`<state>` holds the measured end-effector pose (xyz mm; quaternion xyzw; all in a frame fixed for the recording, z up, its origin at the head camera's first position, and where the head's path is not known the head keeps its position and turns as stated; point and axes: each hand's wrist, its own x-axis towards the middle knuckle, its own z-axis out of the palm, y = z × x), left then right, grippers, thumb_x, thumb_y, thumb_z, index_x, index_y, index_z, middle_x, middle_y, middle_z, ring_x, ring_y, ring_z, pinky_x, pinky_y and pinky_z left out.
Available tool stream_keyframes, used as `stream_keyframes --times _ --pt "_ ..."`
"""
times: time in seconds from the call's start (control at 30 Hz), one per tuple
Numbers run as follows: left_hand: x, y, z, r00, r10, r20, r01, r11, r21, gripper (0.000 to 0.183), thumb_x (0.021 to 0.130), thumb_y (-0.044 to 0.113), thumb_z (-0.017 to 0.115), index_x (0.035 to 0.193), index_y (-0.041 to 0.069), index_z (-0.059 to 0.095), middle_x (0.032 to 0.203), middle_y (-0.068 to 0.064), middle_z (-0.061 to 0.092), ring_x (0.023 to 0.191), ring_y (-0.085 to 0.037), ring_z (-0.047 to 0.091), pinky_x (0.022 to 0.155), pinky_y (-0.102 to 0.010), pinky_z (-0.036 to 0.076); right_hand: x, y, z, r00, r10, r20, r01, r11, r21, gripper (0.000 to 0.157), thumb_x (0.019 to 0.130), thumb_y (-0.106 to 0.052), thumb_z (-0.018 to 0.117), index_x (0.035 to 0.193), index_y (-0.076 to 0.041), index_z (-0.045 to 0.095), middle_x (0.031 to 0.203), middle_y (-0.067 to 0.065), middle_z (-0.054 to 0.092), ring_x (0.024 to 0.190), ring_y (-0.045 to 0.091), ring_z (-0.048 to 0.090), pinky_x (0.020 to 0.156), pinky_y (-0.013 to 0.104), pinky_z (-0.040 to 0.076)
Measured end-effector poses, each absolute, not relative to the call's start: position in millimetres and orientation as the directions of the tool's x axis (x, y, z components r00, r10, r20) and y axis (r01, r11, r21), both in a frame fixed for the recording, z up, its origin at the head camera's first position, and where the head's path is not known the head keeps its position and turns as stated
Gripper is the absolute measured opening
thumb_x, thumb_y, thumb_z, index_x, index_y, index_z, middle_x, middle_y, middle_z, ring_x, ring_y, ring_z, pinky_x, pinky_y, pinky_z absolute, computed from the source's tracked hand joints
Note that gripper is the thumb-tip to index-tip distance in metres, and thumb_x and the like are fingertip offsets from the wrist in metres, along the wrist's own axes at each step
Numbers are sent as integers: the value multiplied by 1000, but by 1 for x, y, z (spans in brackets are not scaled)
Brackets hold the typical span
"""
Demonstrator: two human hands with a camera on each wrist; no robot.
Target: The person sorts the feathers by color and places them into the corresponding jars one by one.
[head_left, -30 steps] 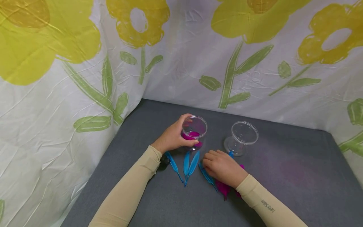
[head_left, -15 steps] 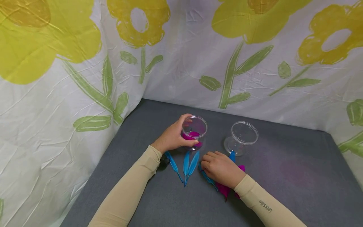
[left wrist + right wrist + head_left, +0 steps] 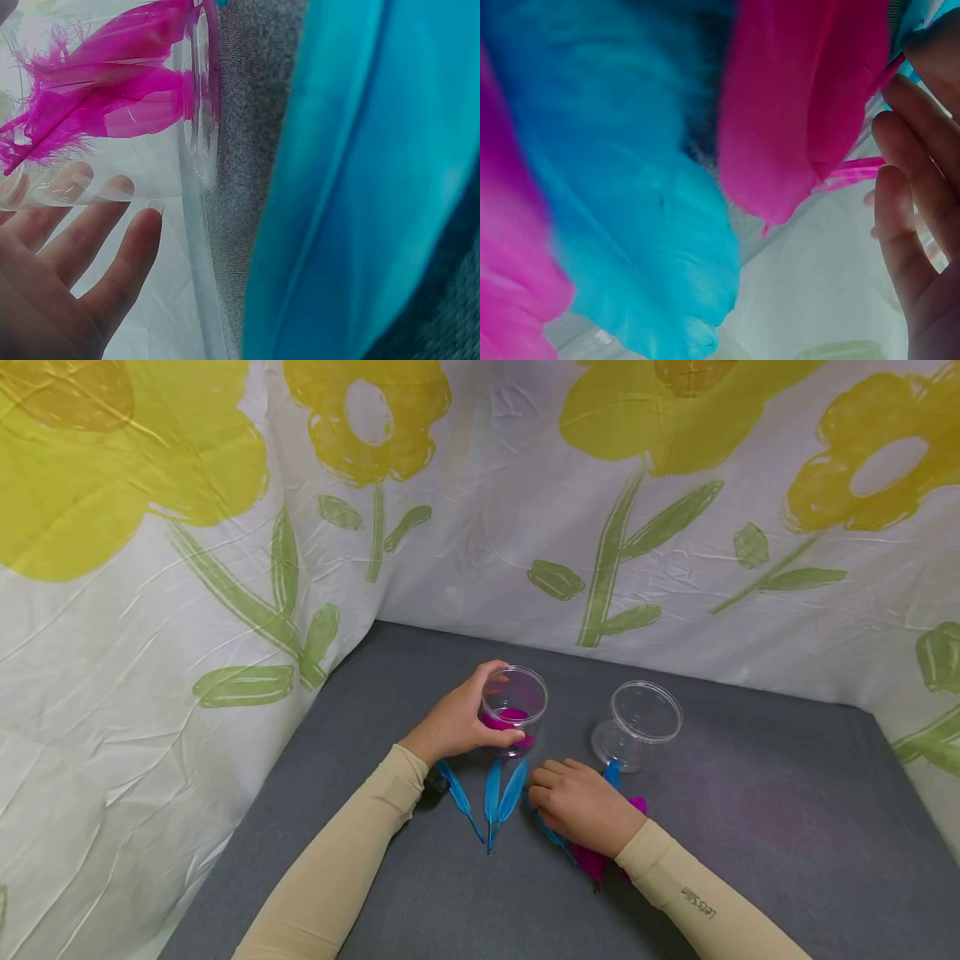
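My left hand (image 3: 465, 714) grips a clear plastic jar (image 3: 534, 689) standing on the table, thumb in front and fingers round the far side. Magenta feathers (image 3: 124, 94) lie inside it. Bent over the feathers at the centre right is my right hand (image 3: 581, 806); its fingertips are hidden in the head view. From the right wrist, a magenta feather (image 3: 799, 97) shows with its quill running to the thumb and forefinger, which appear to pinch it. A blue feather (image 3: 558, 839) lies by those fingertips. More magenta feathers (image 3: 590, 867) and another blue feather (image 3: 612, 772) show around that hand.
A second clear jar (image 3: 648, 714) with nothing in it stands behind my right hand. Several blue feathers (image 3: 513, 792) lie on the grey table (image 3: 420, 902) between my forearms. Behind the table hangs a white cloth (image 3: 480, 568) printed with yellow flowers.
My right hand and forearm have shifted slightly left, so more of the blue feather behind the hand shows. The left hand and its jar stay in place.
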<state>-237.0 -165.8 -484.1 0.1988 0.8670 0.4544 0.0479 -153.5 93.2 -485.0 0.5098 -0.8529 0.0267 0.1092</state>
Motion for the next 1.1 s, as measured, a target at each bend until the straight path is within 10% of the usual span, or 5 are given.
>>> stream_keyframes --times 1.1 --pt "-236 -167 -487 -913 393 106 308 495 812 106 82 52 93 164 35 28 160 3 53 147 -21 56 116 -46 55 -171 94 -409 -617 -655 437 -762 356 -541 25 91 0 83 107 -18 74 113 -6 76 104 10 71 89 43 65"
